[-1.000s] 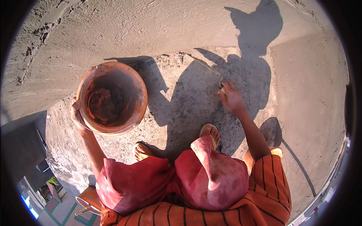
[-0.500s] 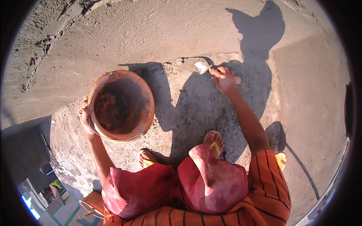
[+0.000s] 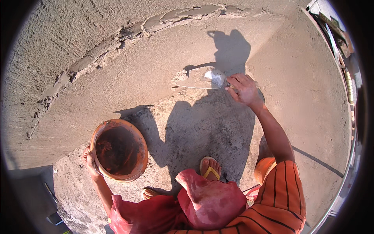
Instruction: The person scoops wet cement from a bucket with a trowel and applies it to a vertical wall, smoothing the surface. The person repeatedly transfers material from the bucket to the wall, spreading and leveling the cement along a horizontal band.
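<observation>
My left hand (image 3: 90,160) is closed on the rim of an orange bucket (image 3: 143,150), tilted so its dark, mortar-stained inside shows. A thin wire handle hangs along its near side. My right hand (image 3: 245,90) grips the handle of a pointed trowel (image 3: 196,78). The blade is flat, with a bright glint near the handle. A small lump of wet mortar (image 3: 180,76) sits at the blade's tip, against the lower part of the plastered wall (image 3: 163,58). Whether the mortar rests on the blade or on the wall, I cannot tell.
A rough, cracked mortar seam (image 3: 128,33) curves across the wall. Another plastered wall (image 3: 304,89) rises on the right. My sandalled foot (image 3: 210,167) stands on the rough concrete floor (image 3: 163,163). A second orange bucket (image 3: 263,169) is partly hidden behind my right arm.
My right hand has raised the trowel from the floor's edge to the wall, and mortar now shows at its tip. My left hand still holds the bucket. The view has shifted toward the wall.
</observation>
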The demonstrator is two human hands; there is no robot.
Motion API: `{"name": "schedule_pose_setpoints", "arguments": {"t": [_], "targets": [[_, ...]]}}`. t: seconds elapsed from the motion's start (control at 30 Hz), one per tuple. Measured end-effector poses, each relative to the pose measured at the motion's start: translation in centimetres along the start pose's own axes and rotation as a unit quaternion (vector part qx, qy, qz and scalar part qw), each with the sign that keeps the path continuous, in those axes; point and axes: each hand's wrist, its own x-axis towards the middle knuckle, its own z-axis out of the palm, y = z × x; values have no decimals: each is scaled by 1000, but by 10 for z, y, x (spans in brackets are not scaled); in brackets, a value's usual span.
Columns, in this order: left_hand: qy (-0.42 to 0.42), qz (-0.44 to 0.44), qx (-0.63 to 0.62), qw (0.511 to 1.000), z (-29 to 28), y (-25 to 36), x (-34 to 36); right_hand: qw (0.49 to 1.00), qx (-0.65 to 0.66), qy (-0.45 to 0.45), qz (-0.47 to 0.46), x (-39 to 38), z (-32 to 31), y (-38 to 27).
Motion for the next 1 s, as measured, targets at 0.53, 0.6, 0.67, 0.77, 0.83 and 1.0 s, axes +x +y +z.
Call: {"name": "schedule_pose_setpoints", "arguments": {"t": [0.53,0.6,0.67,0.77,0.83,1.0], "targets": [[-55,-27,6,998,9,-2,17,965,-240,-99,38,89,-186,124],[-32,-5,9,999,10,3,10,967,-217,-128,40,111,-188,131],[-12,14,7,1000,15,-5,15,965,-206,-151,53,113,-197,137],[-10,-15,2,1000,8,1,6,963,-201,-155,91,119,-200,148],[-22,-26,11,999,1,0,7,966,-205,-107,120,93,-207,168],[5,-20,-5,1000,2,-4,5,968,-85,42,231,28,-181,128]]}}
